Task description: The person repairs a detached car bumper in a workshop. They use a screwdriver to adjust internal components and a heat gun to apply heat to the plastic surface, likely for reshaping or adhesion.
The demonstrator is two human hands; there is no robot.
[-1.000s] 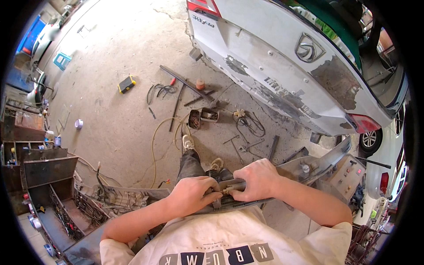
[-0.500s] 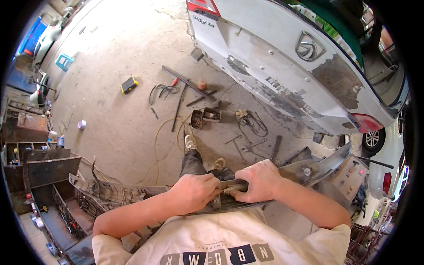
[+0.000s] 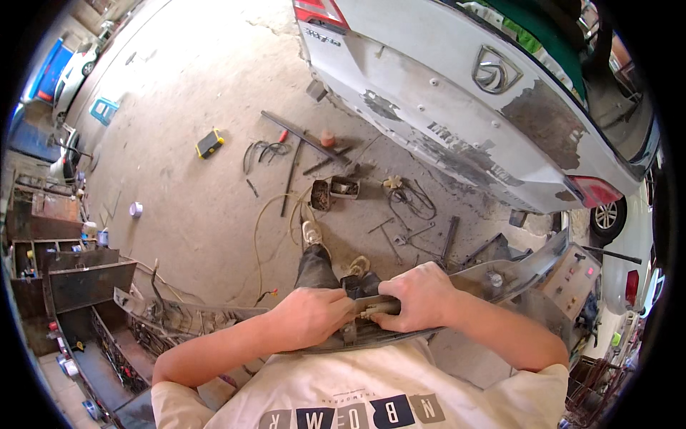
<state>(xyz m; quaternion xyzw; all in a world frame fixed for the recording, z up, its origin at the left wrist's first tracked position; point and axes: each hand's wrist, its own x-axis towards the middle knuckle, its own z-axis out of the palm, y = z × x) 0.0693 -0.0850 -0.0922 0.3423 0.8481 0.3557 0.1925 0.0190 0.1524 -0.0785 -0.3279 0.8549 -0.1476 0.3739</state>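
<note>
floor: bare, dusty concrete [image 3: 200, 200], brightly lit toward the upper left and stained beside the car.
panel: a long, curved grey panel [image 3: 532, 263] is laid across the lap, its ends reaching far left and right.
hands: a small pale part [image 3: 373, 310] is pinched at the middle of the panel by the right hand [image 3: 421, 297]; the left hand [image 3: 318, 314] is curled close beside it, but whether anything is gripped there cannot be told.
car: the upper right is filled by the rear of a white car [image 3: 407, 57], its paint worn to dark patches.
scattered on the concrete: metal bars [image 3: 304, 137], two open containers [image 3: 336, 191], a coiled dark cable [image 3: 414, 200] and a pale hose [image 3: 259, 243] are spread ahead of the shoes [image 3: 311, 232].
farther off: a black-and-yellow case [image 3: 210, 144] and a blue stool [image 3: 103, 110] are seen at upper left.
left side: open metal bins [image 3: 93, 275] are crowded along the edge.
right side: another white vehicle [image 3: 614, 286] is partly shown.
</note>
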